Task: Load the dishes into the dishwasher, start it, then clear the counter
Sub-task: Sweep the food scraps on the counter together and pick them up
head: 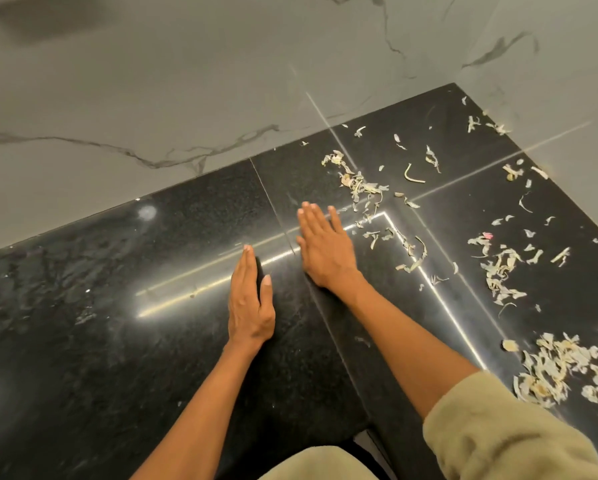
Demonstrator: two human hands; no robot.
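Sleeve (519, 441) nearest, right arm. Both hands flat, fingers straight, holding nothing — left hand (250, 299) edge-on, right hand (325, 247) palm down on black counter (117, 323). Peel scraps (363, 188) scattered right and far. Risk: sweeping could push scraps off the near edge.

- The counter (117, 341) is bounded by a wall (152, 81) behind it and a second wall (567, 64) at the right, the two meeting at the far right corner
- The left hand (250, 303) is set on its edge on the counter, near the middle
- The right hand (321, 247) is laid flat just right of and behind it
- Peel scraps (363, 188) are scattered right of the right hand, toward the corner
- A denser heap of peelings (554, 372) is found at the near right
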